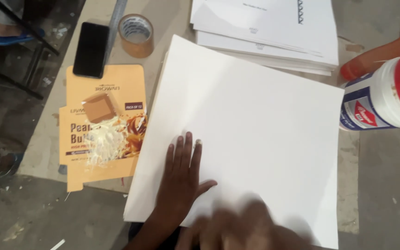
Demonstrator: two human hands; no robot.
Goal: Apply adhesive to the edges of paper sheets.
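Left hand lies flat, fingers spread, pressing the white sheet so it stays put; my right hand is blurred, its grip unclear.

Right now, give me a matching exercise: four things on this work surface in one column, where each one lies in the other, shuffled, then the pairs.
Things:
1. black phone
2. roll of brown tape
3. white jar with red lid
4. left hand

Places:
A. at the right edge, lying on its side
B. flat on the big white sheet, fingers spread
C. across the top edge of the flattened orange carton
D. on the bare surface just above that carton, right of the phone

Pairs: 1-C, 2-D, 3-A, 4-B
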